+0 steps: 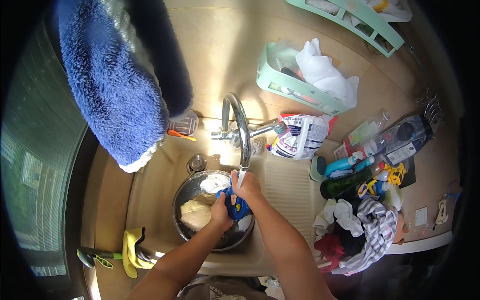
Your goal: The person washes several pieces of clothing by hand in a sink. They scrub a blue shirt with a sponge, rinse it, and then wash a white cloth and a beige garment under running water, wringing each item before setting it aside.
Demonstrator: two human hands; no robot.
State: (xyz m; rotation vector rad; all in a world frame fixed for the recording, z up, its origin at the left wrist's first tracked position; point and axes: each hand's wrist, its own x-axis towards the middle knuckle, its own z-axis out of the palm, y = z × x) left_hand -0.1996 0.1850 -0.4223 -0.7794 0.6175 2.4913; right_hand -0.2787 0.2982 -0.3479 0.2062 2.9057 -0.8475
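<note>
Water runs from a curved chrome faucet [245,142] onto a wet blue cloth [237,206] with small coloured patches. My left hand [221,213] grips the cloth's left side, and my right hand [247,185] holds its upper end right under the stream. Both hands are above a round metal basin [177,221] standing in the sink. Inside the basin, a beige cloth [195,213] lies at the left and a white, wet-looking item [215,183] at the back. Parts of the blue cloth are hidden by my fingers.
Right of the basin is the sink's ribbed drainboard [287,195], with piled clothes [375,232], a green glass bottle [339,184] and a scrub brush [318,168] beyond. A printed plastic bag [303,137] stands near the faucet lever. A blue fluffy textile [112,82] hangs at upper left; a yellow cloth [131,251] drapes the left edge.
</note>
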